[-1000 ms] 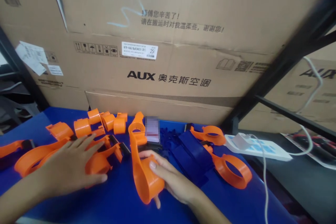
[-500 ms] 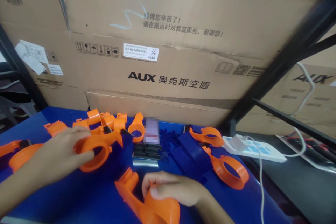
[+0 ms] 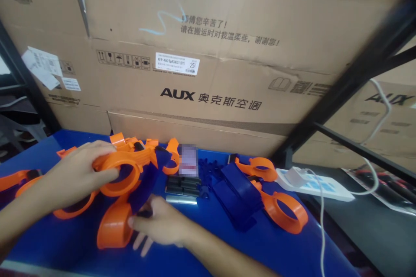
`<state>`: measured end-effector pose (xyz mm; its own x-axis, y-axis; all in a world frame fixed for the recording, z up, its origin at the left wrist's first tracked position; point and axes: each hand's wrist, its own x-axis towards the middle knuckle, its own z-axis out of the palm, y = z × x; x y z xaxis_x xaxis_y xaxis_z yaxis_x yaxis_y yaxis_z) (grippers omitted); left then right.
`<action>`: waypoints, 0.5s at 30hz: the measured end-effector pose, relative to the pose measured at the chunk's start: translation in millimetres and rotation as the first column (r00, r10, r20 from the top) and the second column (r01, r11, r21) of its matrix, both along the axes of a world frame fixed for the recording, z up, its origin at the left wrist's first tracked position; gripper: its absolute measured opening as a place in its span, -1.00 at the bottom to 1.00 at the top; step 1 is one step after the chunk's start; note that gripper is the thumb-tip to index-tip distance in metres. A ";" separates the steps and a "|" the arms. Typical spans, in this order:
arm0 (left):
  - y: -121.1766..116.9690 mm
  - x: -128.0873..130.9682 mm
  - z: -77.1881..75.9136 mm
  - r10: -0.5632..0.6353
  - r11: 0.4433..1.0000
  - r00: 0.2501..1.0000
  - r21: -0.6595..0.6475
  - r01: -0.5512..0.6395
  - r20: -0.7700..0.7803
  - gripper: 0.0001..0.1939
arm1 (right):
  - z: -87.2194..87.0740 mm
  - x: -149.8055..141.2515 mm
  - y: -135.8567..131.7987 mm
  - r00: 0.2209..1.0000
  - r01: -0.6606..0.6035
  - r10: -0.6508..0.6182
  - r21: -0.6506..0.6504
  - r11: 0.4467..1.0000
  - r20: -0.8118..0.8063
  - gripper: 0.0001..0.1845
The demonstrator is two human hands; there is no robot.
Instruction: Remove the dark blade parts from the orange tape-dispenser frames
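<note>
My left hand [image 3: 92, 164] is closed around the ring of an orange tape dispenser [image 3: 134, 181], whose black-tipped end points right. Below it another orange tape dispenser [image 3: 112, 230] sits on the blue table, its ring facing the front. My right hand [image 3: 159, 220] is beside that ring, fingers spread and one fingertip at its right edge. More orange dispenser parts [image 3: 118, 139] are heaped behind my left hand. One more orange ring [image 3: 76, 213] lies partly hidden under my left hand.
Dark blue plastic pieces [image 3: 238, 190] are stacked right of centre, near two orange dispensers [image 3: 287, 214]. Black strips [image 3: 182, 186] lie at the middle. A white power strip [image 3: 320, 186] with a cable is at right. A large cardboard box [image 3: 208, 60] stands behind.
My right hand has moved left with the orange dispenser, from the front middle to below my left hand, and its fingers have spread. The dispenser in my left hand has shifted slightly.
</note>
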<state>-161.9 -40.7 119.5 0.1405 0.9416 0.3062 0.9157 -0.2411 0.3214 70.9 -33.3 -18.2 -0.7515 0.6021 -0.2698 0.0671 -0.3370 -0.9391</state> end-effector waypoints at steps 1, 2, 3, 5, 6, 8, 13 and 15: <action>0.4 -0.4 2.7 0.007 1.000 1.000 0.001 -0.007 -0.006 -0.69 | -5.6 -7.5 1.7 1.000 0.004 -0.004 0.036 0.999 0.006 -0.42; 0.5 -0.1 5.3 0.017 1.000 1.000 0.000 -0.017 -0.008 -0.69 | -11.0 -14.7 3.0 1.000 0.016 -0.016 0.071 0.997 0.006 -0.48; 0.4 0.9 7.4 0.021 1.000 1.000 -0.004 -0.021 -0.011 -0.68 | -15.8 -21.5 4.0 0.999 0.038 -0.038 0.103 0.994 -0.008 -0.51; -0.4 4.3 9.9 0.009 1.000 1.000 -0.003 -0.009 -0.023 -0.68 | -22.4 -32.7 5.6 0.988 0.137 -0.127 0.127 0.982 -0.084 -0.49; -1.2 6.3 10.1 -0.002 1.000 0.999 -0.006 0.002 -0.032 -0.68 | -23.8 -36.3 6.3 0.978 0.181 -0.166 0.114 0.977 -0.130 -0.46; -3.2 10.0 8.8 -0.011 1.000 0.999 -0.010 0.011 -0.036 -0.68 | -22.8 -37.2 7.6 0.961 0.209 -0.194 0.061 0.976 -0.198 -0.34; -6.8 15.2 1.8 -0.030 1.000 0.998 -0.003 0.029 -0.051 -0.69 | -2.7 3.0 3.9 0.916 0.352 -0.360 -0.074 0.933 -0.179 -0.68; -9.2 19.2 1.5 -0.052 0.999 0.997 -0.003 0.052 -0.063 -0.72 | 11.2 29.4 -1.9 0.890 0.381 -0.410 -0.168 0.909 -0.199 -0.73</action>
